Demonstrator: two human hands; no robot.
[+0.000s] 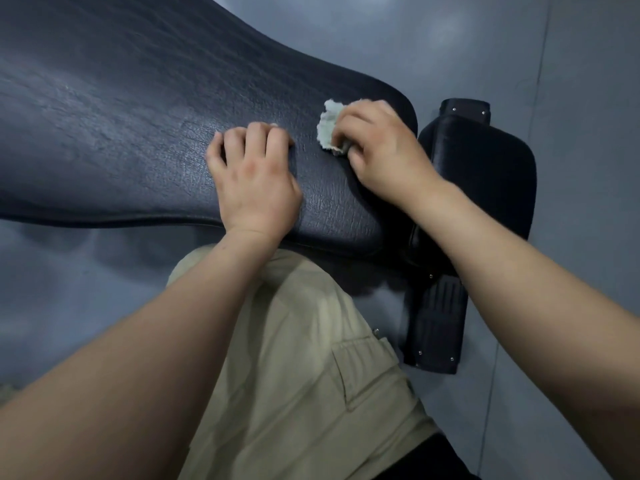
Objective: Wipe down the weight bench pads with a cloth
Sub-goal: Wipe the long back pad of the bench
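Text check: nothing legible. No print, label, brand or number can be read on the pad, cloth, trousers or floor.

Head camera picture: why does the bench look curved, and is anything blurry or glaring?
In the head view, the wide lens bows the long pad along its edges; light is dim and bluish, with a soft pale sheen on the floor; the right hand and its cloth look slightly soft; no harsh glare.
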